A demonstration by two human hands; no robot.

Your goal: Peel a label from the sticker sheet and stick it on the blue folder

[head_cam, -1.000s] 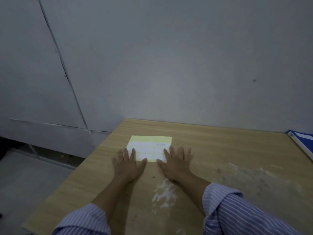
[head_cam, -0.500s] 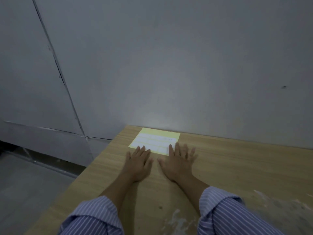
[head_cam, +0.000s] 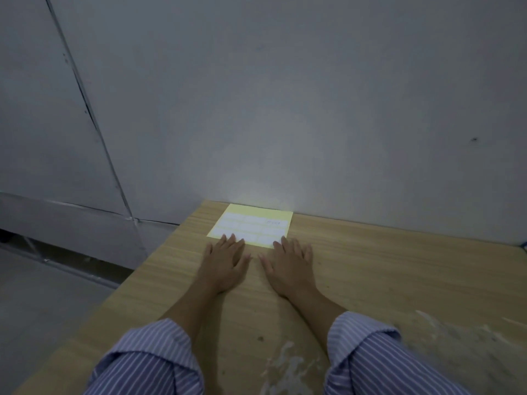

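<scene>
A yellow sticker sheet (head_cam: 253, 226) with rows of white labels lies flat on the wooden table (head_cam: 385, 266), close to the wall. My left hand (head_cam: 225, 263) rests palm down just in front of the sheet, its fingertips touching the sheet's near edge. My right hand (head_cam: 289, 265) lies flat beside it, fingertips at the sheet's near right corner. Both hands are spread and hold nothing. Only a tiny blue corner of the folder (head_cam: 524, 245) shows at the far right edge.
A grey wall (head_cam: 313, 109) rises directly behind the table. The table's left edge drops to a grey floor (head_cam: 42, 295). White paint smears (head_cam: 288, 363) mark the near part of the tabletop.
The sheet has slid away from me toward the wall, with both flat hands following it. The view has shifted, and the blue folder has moved almost out of frame on the right.
</scene>
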